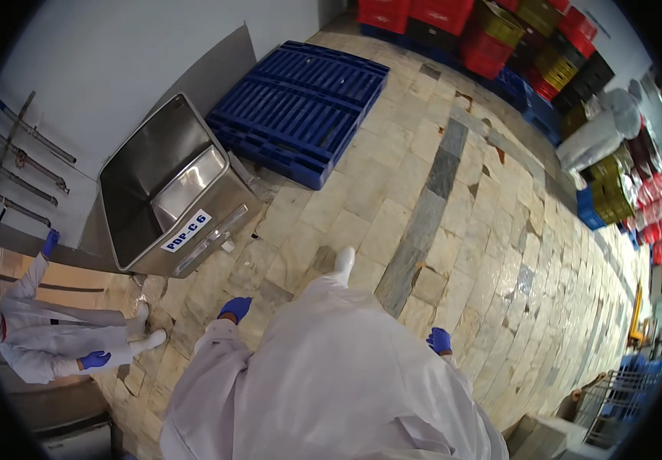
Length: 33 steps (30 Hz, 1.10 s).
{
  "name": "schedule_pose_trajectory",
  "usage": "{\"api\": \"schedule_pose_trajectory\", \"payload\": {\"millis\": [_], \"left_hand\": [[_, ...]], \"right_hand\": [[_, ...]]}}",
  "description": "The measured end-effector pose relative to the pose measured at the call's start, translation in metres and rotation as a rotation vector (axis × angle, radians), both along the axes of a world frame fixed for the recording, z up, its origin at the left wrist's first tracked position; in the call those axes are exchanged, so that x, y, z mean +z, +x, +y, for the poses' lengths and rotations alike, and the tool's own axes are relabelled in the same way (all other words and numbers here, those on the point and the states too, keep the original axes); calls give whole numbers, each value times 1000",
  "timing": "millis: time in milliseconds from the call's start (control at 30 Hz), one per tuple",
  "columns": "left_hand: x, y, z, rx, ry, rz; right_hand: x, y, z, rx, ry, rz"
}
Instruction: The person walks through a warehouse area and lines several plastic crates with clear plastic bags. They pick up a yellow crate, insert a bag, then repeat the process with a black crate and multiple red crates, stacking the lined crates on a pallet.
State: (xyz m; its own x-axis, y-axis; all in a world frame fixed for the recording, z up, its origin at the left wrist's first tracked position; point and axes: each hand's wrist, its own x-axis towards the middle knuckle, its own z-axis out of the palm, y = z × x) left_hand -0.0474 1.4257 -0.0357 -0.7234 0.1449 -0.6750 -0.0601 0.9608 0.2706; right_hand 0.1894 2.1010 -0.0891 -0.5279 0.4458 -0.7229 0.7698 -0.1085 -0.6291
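My left hand (235, 309), in a blue glove, hangs beside my white coat over the tiled floor, its fingers loosely curled and nothing seen in them. My right hand (439, 340), gloved alike, hangs on the other side with fingers curled in and no object showing. Neither hand touches anything visible. Nearest to the left hand is a steel tub (185, 192) with a label on its front, standing ahead and to the left. One white boot (344, 264) shows below my coat (339, 376).
Beyond the tub lies a blue plastic pallet (300, 107). At left, a co-worker in white (63, 330) reaches toward wall pipes (32, 161). Stacked crates (488, 46) line the far right, where another person (603, 130) bends. A wire cart (614, 402) stands lower right.
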Motion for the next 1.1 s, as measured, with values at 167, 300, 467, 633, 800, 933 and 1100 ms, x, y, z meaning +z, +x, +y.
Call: {"api": "schedule_pose_trajectory", "payload": {"millis": [167, 300, 467, 633, 800, 933, 1100], "left_hand": [[-39, -81, 40, 115, -183, -255], [-56, -221, 112, -36, -110, -221], [-38, -426, 247, -170, -60, 89], [15, -562, 428, -153, 215, 356], [24, -611, 535, -221, 311, 335], [-22, -641, 540, -515, 72, 220], [2, -687, 598, -641, 7, 110]], "right_hand": [[46, -188, 18, -96, -182, 35], [82, -302, 72, 14, -193, -39], [109, -385, 126, -162, -62, 183], [12, -354, 202, 133, 60, 35], [-73, -313, 292, 1026, 607, -141], [-36, -380, 385, 920, 699, -129], [-10, -502, 496, -491, -51, -76]]}}
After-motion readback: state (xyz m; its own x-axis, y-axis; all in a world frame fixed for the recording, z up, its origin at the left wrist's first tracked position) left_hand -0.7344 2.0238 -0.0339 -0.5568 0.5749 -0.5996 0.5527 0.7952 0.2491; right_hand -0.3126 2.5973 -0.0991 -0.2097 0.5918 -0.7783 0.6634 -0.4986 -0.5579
